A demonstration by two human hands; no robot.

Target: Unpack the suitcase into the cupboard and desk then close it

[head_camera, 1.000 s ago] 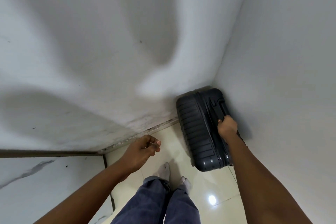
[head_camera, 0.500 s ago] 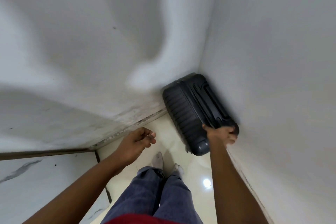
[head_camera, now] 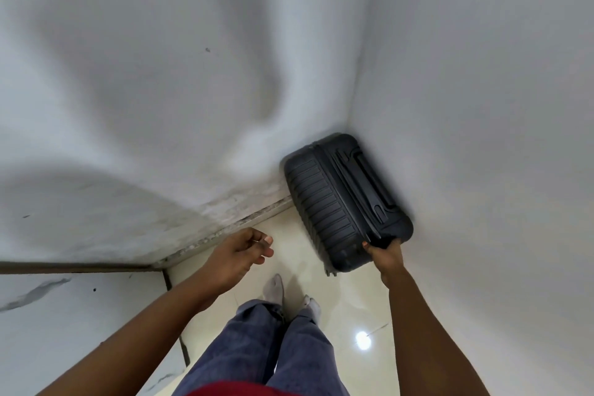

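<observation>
Obs: the dark ribbed suitcase [head_camera: 344, 202] stands shut in the corner where the two white walls [head_camera: 160, 90] meet, its base on the pale tiled floor [head_camera: 350, 305] and its back close against the right-hand wall. Our right hand [head_camera: 384, 252] grasps the near top edge of the case, fingers curled round what looks like a side handle; the thumb side is hidden, so the exact hold is unclear. Our left hand [head_camera: 239, 252] hangs free over the floor, fingers loosely curled, holding nothing, well apart from the case.

Step in hand, as we judge it: fetching the case out of the corner, before any unpacking. Neither cupboard nor desk is in view, and nothing has been taken out.

Next move calls for: drawing the case clear of both walls, then laying it flat where the lid can swing open. The left hand is free to steady the ribbed face. Our socked feet [head_camera: 274, 288] stand near the case, so we should watch the wheels as it comes out
</observation>
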